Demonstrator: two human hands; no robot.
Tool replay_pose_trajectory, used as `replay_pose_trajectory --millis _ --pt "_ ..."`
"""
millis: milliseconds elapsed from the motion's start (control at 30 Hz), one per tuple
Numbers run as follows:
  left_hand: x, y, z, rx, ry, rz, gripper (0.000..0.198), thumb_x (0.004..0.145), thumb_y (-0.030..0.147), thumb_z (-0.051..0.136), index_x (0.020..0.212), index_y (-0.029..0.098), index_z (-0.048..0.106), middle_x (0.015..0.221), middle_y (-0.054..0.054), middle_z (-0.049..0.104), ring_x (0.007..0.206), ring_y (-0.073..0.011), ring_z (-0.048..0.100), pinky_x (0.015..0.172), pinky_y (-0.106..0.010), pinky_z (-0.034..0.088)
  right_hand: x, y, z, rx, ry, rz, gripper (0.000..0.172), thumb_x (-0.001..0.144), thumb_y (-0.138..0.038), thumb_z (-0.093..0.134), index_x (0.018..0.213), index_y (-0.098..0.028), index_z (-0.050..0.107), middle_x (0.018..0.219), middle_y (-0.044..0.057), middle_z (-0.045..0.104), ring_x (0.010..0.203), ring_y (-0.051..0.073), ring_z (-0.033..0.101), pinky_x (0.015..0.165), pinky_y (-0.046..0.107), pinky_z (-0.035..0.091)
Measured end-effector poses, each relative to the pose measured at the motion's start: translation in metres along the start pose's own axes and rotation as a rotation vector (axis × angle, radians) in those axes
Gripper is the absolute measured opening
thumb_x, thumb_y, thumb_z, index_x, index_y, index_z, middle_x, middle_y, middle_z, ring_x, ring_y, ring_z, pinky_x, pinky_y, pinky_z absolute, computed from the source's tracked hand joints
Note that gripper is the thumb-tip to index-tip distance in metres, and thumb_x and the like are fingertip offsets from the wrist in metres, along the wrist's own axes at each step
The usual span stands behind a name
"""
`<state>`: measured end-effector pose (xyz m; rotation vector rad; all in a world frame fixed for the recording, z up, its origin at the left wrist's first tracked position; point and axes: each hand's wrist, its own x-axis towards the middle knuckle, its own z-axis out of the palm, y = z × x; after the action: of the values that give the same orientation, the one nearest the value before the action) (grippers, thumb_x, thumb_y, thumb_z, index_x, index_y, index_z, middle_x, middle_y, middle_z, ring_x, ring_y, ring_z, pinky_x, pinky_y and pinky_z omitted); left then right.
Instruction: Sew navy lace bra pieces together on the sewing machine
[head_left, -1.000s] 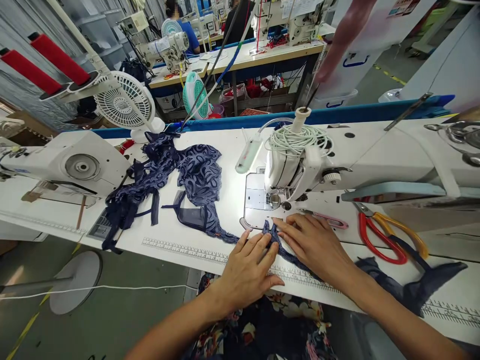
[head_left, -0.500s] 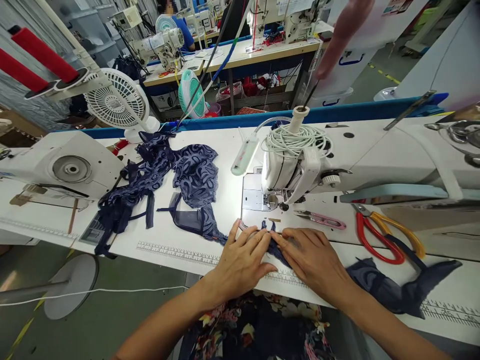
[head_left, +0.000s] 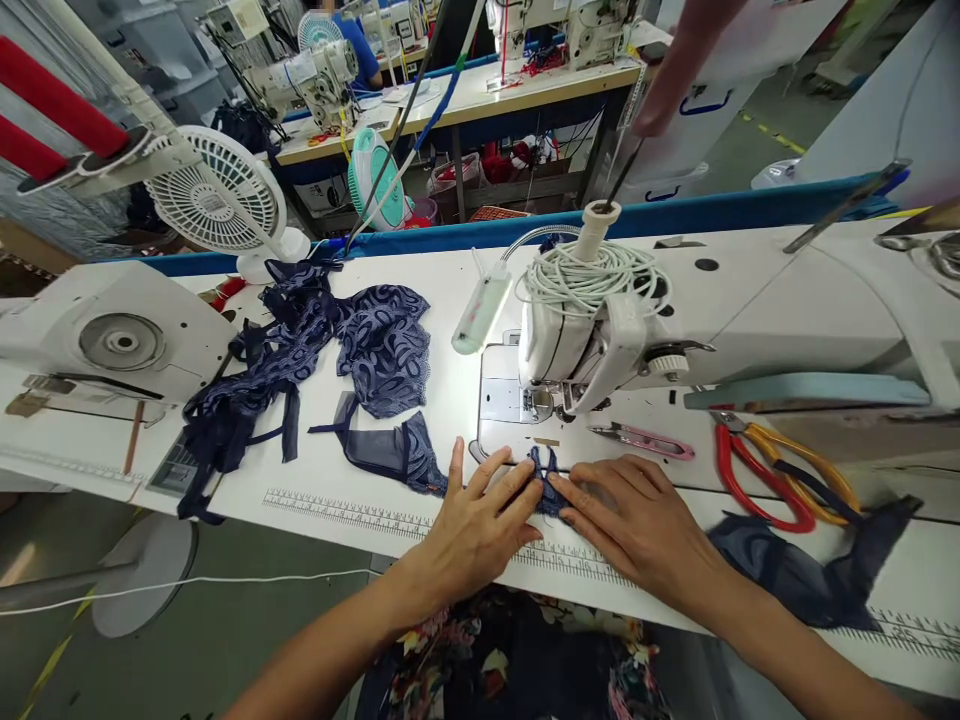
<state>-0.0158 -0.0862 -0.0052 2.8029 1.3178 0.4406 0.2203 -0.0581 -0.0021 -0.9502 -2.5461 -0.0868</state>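
A small navy lace piece [head_left: 550, 497] lies on the white table [head_left: 330, 560] just in front of the sewing machine [head_left: 566, 345], its two narrow strap-like ends pointing toward the needle plate. My left hand [head_left: 484, 515] rests on its left side, fingers spread flat. From the other side, the outstretched fingers of my right hand [head_left: 637, 515] press on its right edge. Part of the lace is hidden under both hands. Left of my left hand lies a navy mesh-and-lace piece [head_left: 386, 452]; beyond it is a patterned lace piece [head_left: 386, 345].
Thread snips [head_left: 645, 441] lie right of the needle plate. Farther right are red-and-orange-handled scissors [head_left: 765, 470], with navy fabric [head_left: 795, 570] beside them. A heap of navy lace [head_left: 262, 380] lies by another machine head [head_left: 120, 335] on the left.
The gap between my hands has widened, showing more of the lace piece and its two ends. My left fingers are more spread. The view has shifted slightly.
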Motion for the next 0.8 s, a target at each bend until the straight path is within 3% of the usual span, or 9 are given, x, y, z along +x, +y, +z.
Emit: replay_pose_trajectory --millis 533,800 --pt "0.0026 -0.0001 0.0014 0.004 0.013 0.001 0.042 0.1 0.041 0.044 0.136 0.02 0.052 0.142 -0.008 0.055 0.139 -0.0287 0.04 0.11 -0.072 -0.017 0.0002 0.0025 0.0036 -0.021 -0.044 0.023 0.033 0.093 -0.021 0.056 0.126 -0.018 0.059 0.108 0.01 0.065 0.095 0.023 0.056 0.091 0.042 0.04" --pt "0.0037 0.0 0.0008 0.0 0.011 -0.015 0.042 0.1 0.041 0.046 0.136 0.021 0.052 0.143 -0.005 0.054 0.141 -0.0306 0.036 0.11 -0.073 -0.018 0.0 0.0028 0.0031 -0.014 -0.053 0.04 0.033 0.093 -0.02 0.055 0.126 -0.018 0.059 0.111 0.01 0.066 0.098 0.024 0.058 0.092 0.043 0.041"
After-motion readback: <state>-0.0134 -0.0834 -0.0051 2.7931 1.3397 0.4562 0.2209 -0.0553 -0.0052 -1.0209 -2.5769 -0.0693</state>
